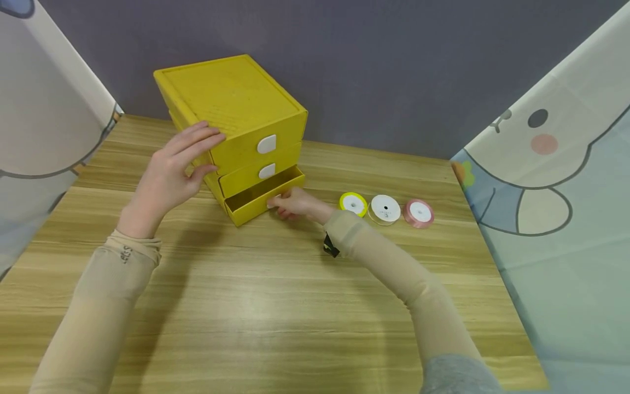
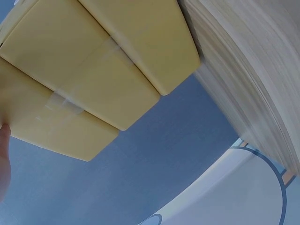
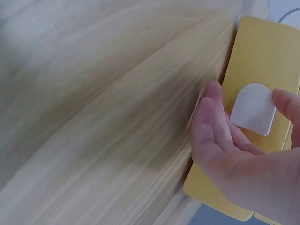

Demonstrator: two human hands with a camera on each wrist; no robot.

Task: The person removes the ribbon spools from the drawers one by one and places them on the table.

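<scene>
A yellow three-drawer cabinet (image 1: 231, 98) stands on the table, its bottom drawer (image 1: 251, 208) partly pulled out. My right hand (image 1: 292, 202) is at that drawer's front. In the right wrist view, the thumb and curled fingers are around its white tab handle (image 3: 254, 108), the thumb at the tab's edge. My left hand (image 1: 172, 167) rests on the cabinet's upper front left corner with fingers extended and thumb against the side. Only a fingertip of it shows in the left wrist view, against the yellow side panel (image 2: 79, 70).
Right of the cabinet lie a yellow ribbon spool (image 1: 353, 204), a white spool (image 1: 385, 209) and a pink ribbon spool (image 1: 419, 213). A small black piece (image 1: 331, 246) is partly hidden under my right forearm. A grey wall (image 1: 394, 82) rises behind the wooden table (image 1: 275, 317).
</scene>
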